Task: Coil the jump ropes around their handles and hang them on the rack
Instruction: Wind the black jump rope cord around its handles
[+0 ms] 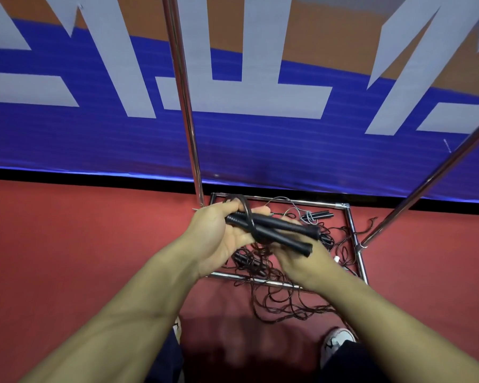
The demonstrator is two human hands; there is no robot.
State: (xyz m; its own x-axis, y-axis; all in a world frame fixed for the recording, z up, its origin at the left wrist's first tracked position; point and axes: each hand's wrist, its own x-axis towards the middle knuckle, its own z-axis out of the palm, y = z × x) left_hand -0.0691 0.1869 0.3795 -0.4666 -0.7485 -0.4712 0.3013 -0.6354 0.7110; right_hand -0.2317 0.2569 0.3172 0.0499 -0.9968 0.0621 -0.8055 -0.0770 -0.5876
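Centre of the frame: the left hand (219, 239) grips two black handles (277, 230), smooth and tube-shaped, with one turn of rope (249, 217) looped round them; the right hand (302, 261) supports them from beneath (finger position hidden). Coiling seems barely begun. More thin, tangled ropes (274, 297) lie on the red floor (67, 244) inside the chrome rack (188, 120) base; none visibly hung.

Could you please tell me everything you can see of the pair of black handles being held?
The handles are two black, matte-looking sticks, held together side by side and slanting down to the right. A dark rope loops around them. The left hand grips their left end; the right hand supports them from beneath.
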